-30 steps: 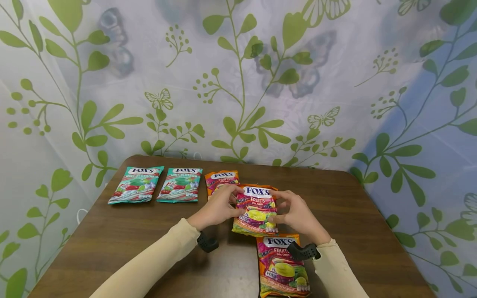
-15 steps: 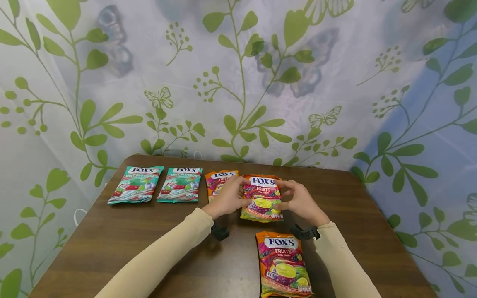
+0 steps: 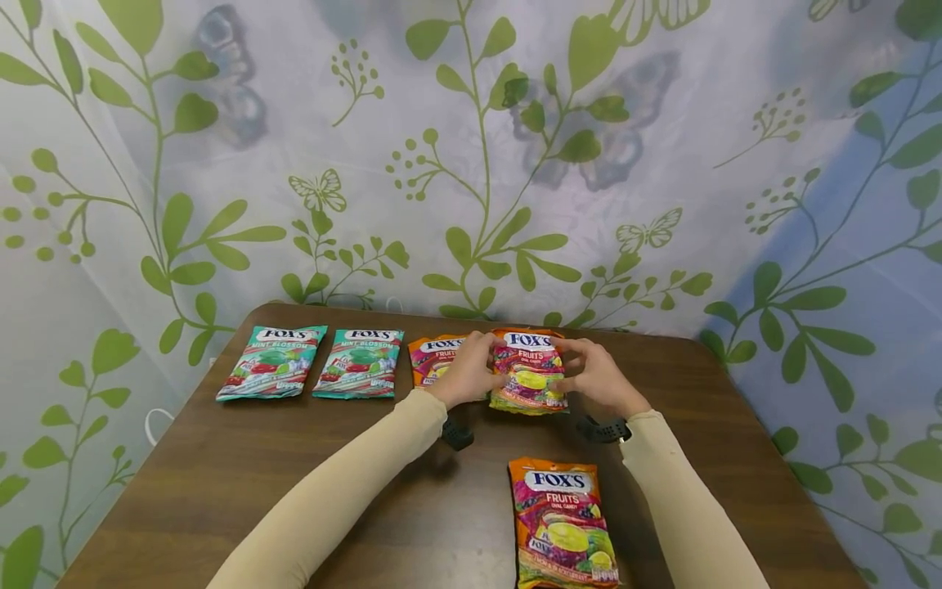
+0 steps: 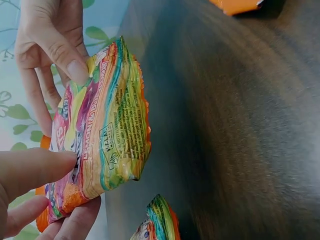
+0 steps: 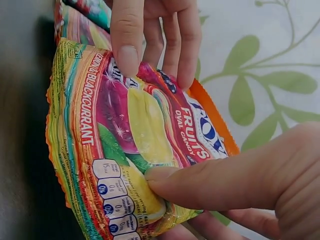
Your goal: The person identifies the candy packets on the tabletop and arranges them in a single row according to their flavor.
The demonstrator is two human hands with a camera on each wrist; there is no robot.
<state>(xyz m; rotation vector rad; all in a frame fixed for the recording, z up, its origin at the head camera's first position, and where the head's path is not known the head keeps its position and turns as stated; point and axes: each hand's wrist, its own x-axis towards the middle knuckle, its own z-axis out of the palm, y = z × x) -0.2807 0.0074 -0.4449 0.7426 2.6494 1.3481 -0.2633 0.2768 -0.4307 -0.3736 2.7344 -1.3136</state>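
Observation:
Between both hands is a Fox's Fruits candy bag (image 3: 528, 372), orange at the top with a magenta and yellow front. My left hand (image 3: 471, 370) grips its left edge, thumb on the front and fingers behind. On the opposite edge, my right hand (image 3: 598, 378) pinches it the same way, its thumb (image 5: 200, 185) pressed on the printed front. In the left wrist view the held bag (image 4: 100, 125) is tilted, its lower end raised off the table. A second Fruits candy bag (image 3: 434, 360) lies just left of it, partly hidden by my left hand.
Two teal Mint Blossom candy bags (image 3: 274, 362) (image 3: 359, 364) lie side by side at the back left of the brown wooden table (image 3: 412, 491). Another Fruits candy bag (image 3: 565, 523) lies near the front. Behind the table hangs a leaf-patterned curtain (image 3: 353, 164).
Both hands have carried the held Fruits bag away from the front bag, back and slightly right, toward the table's rear edge beside the other Fruits bag. The remaining bags stay put.

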